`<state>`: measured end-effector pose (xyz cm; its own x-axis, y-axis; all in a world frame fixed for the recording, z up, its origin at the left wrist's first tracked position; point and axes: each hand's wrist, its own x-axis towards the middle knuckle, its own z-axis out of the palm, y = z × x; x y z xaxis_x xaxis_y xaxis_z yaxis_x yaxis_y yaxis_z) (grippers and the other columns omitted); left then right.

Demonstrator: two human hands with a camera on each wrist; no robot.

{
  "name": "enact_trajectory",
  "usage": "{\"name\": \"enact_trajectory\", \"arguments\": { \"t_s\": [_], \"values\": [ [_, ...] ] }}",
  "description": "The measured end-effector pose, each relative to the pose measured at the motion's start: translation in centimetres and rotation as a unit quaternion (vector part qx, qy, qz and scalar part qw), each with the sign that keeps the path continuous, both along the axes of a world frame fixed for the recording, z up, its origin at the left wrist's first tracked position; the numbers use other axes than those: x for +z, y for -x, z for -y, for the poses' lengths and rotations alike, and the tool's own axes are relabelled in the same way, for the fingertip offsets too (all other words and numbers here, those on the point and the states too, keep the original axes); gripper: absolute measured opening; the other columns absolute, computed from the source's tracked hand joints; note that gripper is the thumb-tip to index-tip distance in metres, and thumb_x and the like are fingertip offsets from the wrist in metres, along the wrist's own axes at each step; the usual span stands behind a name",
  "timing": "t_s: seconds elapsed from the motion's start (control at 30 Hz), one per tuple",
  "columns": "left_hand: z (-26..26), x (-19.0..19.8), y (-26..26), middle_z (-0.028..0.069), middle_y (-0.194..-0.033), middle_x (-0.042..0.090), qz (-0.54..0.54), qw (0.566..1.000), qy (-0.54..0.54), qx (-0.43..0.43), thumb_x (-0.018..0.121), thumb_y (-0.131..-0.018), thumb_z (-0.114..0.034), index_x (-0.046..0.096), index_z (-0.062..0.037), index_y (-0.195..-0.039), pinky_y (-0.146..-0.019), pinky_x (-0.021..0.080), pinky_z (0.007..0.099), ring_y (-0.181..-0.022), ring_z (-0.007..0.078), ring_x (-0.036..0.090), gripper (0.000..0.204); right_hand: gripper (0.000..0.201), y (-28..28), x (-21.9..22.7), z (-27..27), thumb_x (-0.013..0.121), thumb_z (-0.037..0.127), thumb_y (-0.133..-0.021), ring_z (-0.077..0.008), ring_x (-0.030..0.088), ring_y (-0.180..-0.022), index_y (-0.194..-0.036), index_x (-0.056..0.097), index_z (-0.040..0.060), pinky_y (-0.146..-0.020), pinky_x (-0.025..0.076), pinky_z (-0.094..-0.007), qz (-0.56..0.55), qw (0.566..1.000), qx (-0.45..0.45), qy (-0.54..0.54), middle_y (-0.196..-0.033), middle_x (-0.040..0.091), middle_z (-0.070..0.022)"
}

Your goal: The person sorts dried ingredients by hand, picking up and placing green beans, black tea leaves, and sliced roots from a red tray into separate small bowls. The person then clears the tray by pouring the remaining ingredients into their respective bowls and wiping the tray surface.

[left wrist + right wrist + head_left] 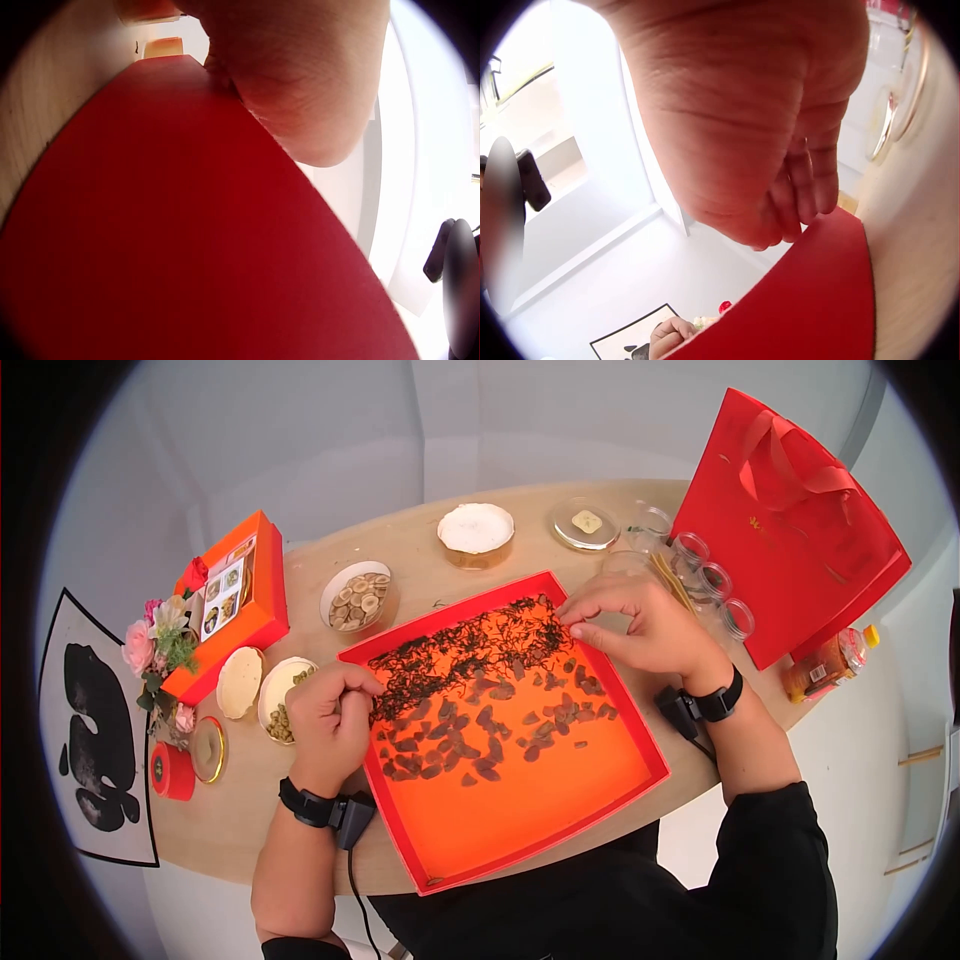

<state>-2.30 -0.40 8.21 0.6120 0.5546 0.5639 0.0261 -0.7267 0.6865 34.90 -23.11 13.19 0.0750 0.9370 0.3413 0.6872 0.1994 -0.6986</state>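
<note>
A shallow red box with an orange floor [520, 810] sits before me, holding a band of dark dried shreds [450, 650] along its far side. Brown dried slices [440, 745] are scattered nearer to me. My left hand [335, 720] is at the left wall, fingers curled, tips hidden beside the end of the shreds; I cannot tell what they hold. In the left wrist view its palm overlaps the rim of the red wall [187, 210]. My right hand [645, 625] reaches over the far right corner, its thumb and index finger close together at the rim, other fingers loosely extended.
Behind the box are a cup of pale round slices [360, 600], a bowl of white stuff [476, 530] and a glass lid [585, 523]. Clear jars [713, 575], a red bag [790, 520] and a bottle [830, 665] stand right. An orange gift box [245, 595] and paper cups [240, 685] stand left.
</note>
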Motion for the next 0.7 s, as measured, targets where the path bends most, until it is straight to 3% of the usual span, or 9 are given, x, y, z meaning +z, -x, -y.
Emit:
{"name": "enact_trajectory", "arguments": {
  "t_s": [0.03,0.13,0.27,0.33,0.37,0.43,0.57,0.63,0.7],
  "values": [
    [0.0,0.1,0.0,0.0072,-0.084,0.077,-0.01,1.0,0.003,-0.009,0.057,-0.098,0.012,0.078,0.0014,-0.1,-0.068,0.056,0.03,-0.071,0.0138,0.072,0.024,0.013,0.3,0.4,0.2,0.085,0.01,-0.11,-0.0319,0.082,-0.118,-0.117,0.088,-0.0003,-0.11,0.064,-0.0419,0.047,0.999,0.008,-0.003,-0.122,0.089,-0.0145],
    [0.8,0.8,-0.1,0.0078,-0.086,0.076,-0.032,0.999,-0.002,-0.036,0.057,-0.096,0.013,0.078,0.0019,-0.105,-0.071,0.057,0.0303,-0.075,0.0148,0.074,0.025,0.018,1.0,1.2,0.7,0.081,0.016,-0.114,-0.0354,0.081,-0.116,-0.113,0.088,-0.0005,-0.121,0.059,-0.0494,0.11,0.993,0.036,0.014,-0.117,0.087,-0.0157],
    [1.3,1.3,-0.2,0.0101,-0.092,0.077,-0.042,0.997,-0.011,-0.062,0.059,-0.094,0.014,0.078,0.0029,-0.11,-0.076,0.059,0.0305,-0.081,0.016,0.076,0.028,0.026,2.0,1.4,1.2,0.075,0.021,-0.118,-0.0348,0.081,-0.116,-0.111,0.087,-0.0005,-0.133,0.05,-0.0576,0.178,0.981,0.061,0.051,-0.112,0.086,-0.0151],
    [1.3,1.3,0.3,0.009,-0.097,0.076,-0.046,0.997,0.011,-0.064,0.056,-0.096,0.015,0.078,0.0036,-0.112,-0.079,0.058,0.0292,-0.085,0.0144,0.074,0.029,0.042,2.6,1.2,1.4,0.066,0.031,-0.124,-0.0337,0.08,-0.099,-0.102,0.086,0.0011,-0.14,0.04,-0.0629,0.186,0.98,0.056,0.029,-0.092,0.08,-0.013],
    [1.2,1.2,0.4,0.0078,-0.102,0.075,-0.049,0.996,0.031,-0.068,0.054,-0.099,0.016,0.077,0.0043,-0.113,-0.082,0.057,0.028,-0.09,0.0127,0.072,0.029,0.042,2.7,1.3,1.5,0.066,0.031,-0.124,-0.0337,0.08,-0.099,-0.102,0.086,0.0011,-0.14,0.04,-0.0629,0.186,0.981,0.055,0.031,-0.092,0.08,-0.013],
    [0.8,1.0,0.5,0.0075,-0.102,0.075,-0.047,0.996,0.03,-0.065,0.054,-0.099,0.016,0.077,0.0044,-0.113,-0.082,0.057,0.0278,-0.089,0.0125,0.072,0.029,0.035,2.9,1.9,1.7,0.067,0.024,-0.123,-0.0334,0.082,-0.114,-0.109,0.087,-0.0008,-0.14,0.04,-0.0632,0.216,0.968,0.065,0.112,-0.105,0.085,-0.0136],
    [0.8,0.7,0.0,0.0078,-0.089,0.076,-0.026,0.999,0.002,-0.032,0.061,-0.095,0.012,0.079,0.0028,-0.107,-0.075,0.057,0.0294,-0.078,0.0138,0.073,0.023,0.039,3.2,2.5,1.7,0.063,0.025,-0.125,-0.0328,0.082,-0.111,-0.107,0.087,-0.0011,-0.141,0.037,-0.0642,0.194,0.967,0.098,0.131,-0.103,0.085,-0.0122],
    [0.8,0.9,0.2,0.0069,-0.094,0.076,-0.034,0.999,0.004,-0.04,0.058,-0.097,0.013,0.077,0.0037,-0.109,-0.077,0.057,0.0281,-0.082,0.0126,0.072,0.025,0.039,3.1,2.2,1.5,0.061,0.027,-0.126,-0.0344,0.081,-0.12,-0.115,0.087,-0.0006,-0.143,0.034,-0.0654,0.138,0.966,0.16,0.15,-0.113,0.086,-0.0144],
    [0.9,1.0,0.3,0.006,-0.1,0.075,-0.041,0.998,0.006,-0.046,0.054,-0.099,0.014,0.076,0.0046,-0.11,-0.079,0.057,0.0269,-0.087,0.0114,0.071,0.026,0.039,3.9,1.4,1.2,0.059,0.027,-0.126,-0.0357,0.079,-0.128,-0.122,0.087,-0.0001,-0.144,0.032,-0.0659,0.147,0.976,0.124,0.105,-0.12,0.086,-0.0166]
  ]
}}
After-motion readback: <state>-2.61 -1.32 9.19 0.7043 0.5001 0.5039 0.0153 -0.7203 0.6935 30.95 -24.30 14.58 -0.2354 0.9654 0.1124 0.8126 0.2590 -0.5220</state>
